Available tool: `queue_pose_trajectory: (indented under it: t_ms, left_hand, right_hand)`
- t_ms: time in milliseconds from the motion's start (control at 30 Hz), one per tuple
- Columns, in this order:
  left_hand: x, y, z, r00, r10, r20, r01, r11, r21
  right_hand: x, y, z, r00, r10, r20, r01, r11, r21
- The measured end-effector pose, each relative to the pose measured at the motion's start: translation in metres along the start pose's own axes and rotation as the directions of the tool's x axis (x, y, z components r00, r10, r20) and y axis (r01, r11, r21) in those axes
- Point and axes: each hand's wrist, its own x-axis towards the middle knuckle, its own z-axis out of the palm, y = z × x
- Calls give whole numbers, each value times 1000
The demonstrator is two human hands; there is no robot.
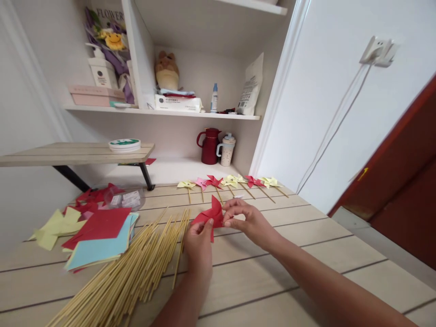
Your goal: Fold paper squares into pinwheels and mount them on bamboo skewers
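Pale wooden planks form the table (306,281), with a heap of bamboo sticks (136,268) nearest. Above its middle, the left hand (199,243) and right hand (243,220) pinch a red paper pinwheel (210,215) between closed fingertips. Stacked coloured paper sheets (98,236) lie left; finished pinwheels (231,182) line the far edge.

The 1 head-worn camera looks forward and down, close over the wooden table (306,254), toward wall shelves (190,113).

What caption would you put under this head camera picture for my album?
Two hands, left hand and right hand, fold a red paper pinwheel beside bamboo sticks on a wooden table.
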Motion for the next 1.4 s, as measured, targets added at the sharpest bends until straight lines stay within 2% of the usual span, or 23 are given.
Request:
queue_pose_trajectory:
  t_ms: [100, 200, 300, 367, 433, 533, 600, 700, 867, 1000, 1133, 1233, 1400]
  left_hand:
    - [-1, 0, 0, 1000, 9, 2, -9, 1000, -20]
    - [-1, -2, 1, 1000, 16, -2, -16, 1000, -27]
    - [-1, -2, 1, 1000, 6, -29, -6, 1000, -21]
    - [0, 0, 1, 999, -9, -48, 8, 1000, -13]
    - [1, 3, 0, 997, -37, -60, 36, 999, -17]
    - [2, 8, -1, 992, -97, -85, 94, 995, -43]
    - [3, 9, -2, 988, -117, -100, 110, 991, -72]
    - [6, 7, -4, 987, -130, -99, 118, 986, -117]
    - [11, 2, -5, 985, -150, -81, 137, 980, -141]
    - [11, 4, -5, 982, -173, -70, 161, 975, -156]
    - [9, 8, -5, 984, -175, -29, 168, 971, -171]
    - [7, 11, -5, 985, -172, -2, 169, 970, -172]
    - [6, 14, -5, 983, -178, 41, 183, 965, -190]
  right_hand:
    - [6, -1, 15, 998, -60, 1, 60, 998, -28]
    - [4, 5, 24, 993, -78, -91, 72, 996, -61]
    - [-1, 11, 21, 980, -64, -187, 50, 996, -76]
    - [-3, 14, 15, 978, -23, -207, 10, 998, -62]
    - [-4, 17, 7, 988, 52, -148, -60, 997, -47]
    - [-3, 25, -2, 984, 164, 71, -157, 983, -92]
    - [-2, 32, -5, 967, 184, 177, -155, 974, -165]
    - [0, 42, -5, 959, 152, 240, -71, 946, -316]
    - [0, 47, -6, 952, 190, 238, -101, 934, -342]
    - [-3, 37, -7, 966, 203, 159, -149, 943, -298]
    - [-6, 23, -4, 996, 45, -71, -59, 978, -201]
    - [-8, 19, 1, 975, -43, -218, -5, 977, -214]
    - [-12, 23, 11, 940, -180, -290, 86, 947, -311]
